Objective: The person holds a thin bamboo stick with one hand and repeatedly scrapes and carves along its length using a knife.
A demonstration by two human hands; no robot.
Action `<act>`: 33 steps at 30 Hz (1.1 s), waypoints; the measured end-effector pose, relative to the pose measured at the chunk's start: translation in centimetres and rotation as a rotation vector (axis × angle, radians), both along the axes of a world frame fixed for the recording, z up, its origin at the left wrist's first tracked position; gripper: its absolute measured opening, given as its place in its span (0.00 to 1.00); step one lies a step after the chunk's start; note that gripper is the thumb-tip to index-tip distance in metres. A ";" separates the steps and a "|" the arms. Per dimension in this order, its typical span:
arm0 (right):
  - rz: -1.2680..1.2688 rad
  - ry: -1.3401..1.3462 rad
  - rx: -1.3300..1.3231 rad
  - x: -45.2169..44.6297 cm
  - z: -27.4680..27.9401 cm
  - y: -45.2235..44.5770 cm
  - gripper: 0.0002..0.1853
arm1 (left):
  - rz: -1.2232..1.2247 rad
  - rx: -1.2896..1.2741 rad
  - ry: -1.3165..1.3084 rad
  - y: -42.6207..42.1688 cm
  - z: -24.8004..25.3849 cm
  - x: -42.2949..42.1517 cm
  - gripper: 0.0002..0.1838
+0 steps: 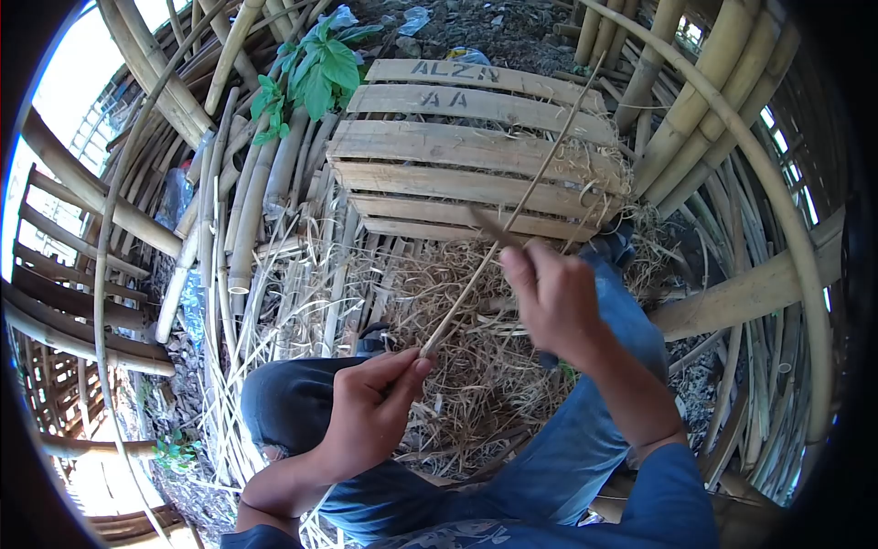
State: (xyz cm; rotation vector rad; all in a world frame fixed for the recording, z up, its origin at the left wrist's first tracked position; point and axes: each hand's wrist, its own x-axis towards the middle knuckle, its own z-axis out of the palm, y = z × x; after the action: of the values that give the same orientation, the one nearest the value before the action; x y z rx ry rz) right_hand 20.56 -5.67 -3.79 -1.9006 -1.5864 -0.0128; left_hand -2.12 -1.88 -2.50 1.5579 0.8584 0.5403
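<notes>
My left hand (pixel 375 398) pinches the near end of a long thin bamboo strip (pixel 551 157). From there the strip slants up and right across the wooden crate. My right hand (pixel 558 302) is closed around a knife, whose brown blade (pixel 492 226) points up and left over the strip. Most of the knife's handle is hidden in the fist. Whether the blade touches the strip, I cannot tell. Curled shavings (pixel 485 393) cover the ground below both hands, between my knees.
A slatted wooden crate (pixel 457 137) with stencilled letters lies ahead. Bamboo poles (pixel 251 210) and pale strips (pixel 224 393) are piled at the left, near a leafy green plant (pixel 320 69). Thick bamboo poles (pixel 704 101) and a curved pole (pixel 777 165) stand at the right.
</notes>
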 end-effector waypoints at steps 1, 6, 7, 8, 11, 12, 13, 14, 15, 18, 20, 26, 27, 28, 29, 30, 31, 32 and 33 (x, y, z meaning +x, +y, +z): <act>0.048 0.039 -0.008 -0.6 -0.2 -0.2 0.22 | 0.017 -0.037 0.009 0.0 0.2 0.1 0.10; 0.302 0.006 0.027 -4.0 -0.4 -1.3 0.21 | 0.025 -0.004 0.057 0.0 0.7 0.1 0.10; 0.300 0.011 0.029 -3.3 -0.2 -1.0 0.21 | 0.034 -0.019 0.049 0.0 0.6 0.0 0.10; 0.236 0.048 0.005 -2.3 0.0 -0.6 0.20 | 0.043 -0.034 0.038 0.1 0.6 0.0 0.10; 0.156 0.072 -0.037 -1.7 0.2 -0.7 0.21 | 0.032 -0.038 0.041 0.0 0.4 0.0 0.10; 0.204 0.084 -0.046 -2.6 0.2 -1.1 0.21 | 0.029 -0.037 0.036 0.1 0.3 0.1 0.10; 0.255 0.100 -0.056 -3.2 0.1 -1.3 0.21 | 0.023 -0.010 0.022 0.0 0.2 0.1 0.10; 0.288 0.055 0.024 -3.4 -0.1 -1.3 0.21 | 0.018 0.018 0.013 0.0 0.1 0.0 0.10; 0.289 0.063 0.025 -3.2 -0.1 -1.1 0.21 | 0.019 0.018 0.020 0.0 -0.1 -0.1 0.10; 0.148 0.146 -0.071 -0.9 0.8 -0.3 0.23 | 0.023 0.059 0.007 -0.1 -0.3 -0.2 0.09; 0.177 0.144 -0.088 -1.4 0.6 -0.6 0.24 | 0.035 0.060 0.029 -0.2 -0.2 0.1 0.08; 0.226 0.092 -0.027 -2.6 -0.5 -0.6 0.26 | 0.032 0.055 0.051 -0.2 0.5 0.1 0.08; 0.224 0.096 -0.028 -1.9 -0.3 -0.4 0.26 | 0.030 0.054 0.055 -0.2 0.4 0.0 0.08; 0.187 0.137 -0.042 -1.2 0.0 -0.2 0.25 | 0.021 0.046 0.064 -0.1 0.3 -0.1 0.09; 0.149 0.174 -0.057 -0.7 0.3 -0.2 0.25 | 0.010 0.038 0.069 -0.1 0.2 -0.1 0.09; 0.176 0.201 -0.083 -1.2 -0.1 -0.4 0.24 | 0.006 0.038 0.057 -0.1 0.1 0.0 0.09; 0.173 0.192 -0.082 -1.8 -0.2 -0.7 0.24 | 0.017 0.019 0.046 -0.1 0.0 0.0 0.09; 0.234 0.131 -0.029 -2.5 -0.3 -1.0 0.24 | 0.030 0.001 0.041 -0.1 -0.1 0.0 0.09; 0.294 0.077 0.025 -2.9 -0.4 -1.2 0.24 | 0.029 0.003 0.046 -0.1 0.0 0.0 0.09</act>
State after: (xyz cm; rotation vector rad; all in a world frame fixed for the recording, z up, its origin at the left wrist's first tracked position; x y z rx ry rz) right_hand 17.63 -6.85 -4.15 -1.6128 -1.7881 0.1635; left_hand -2.08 -2.00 -2.47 1.5675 0.9166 0.5282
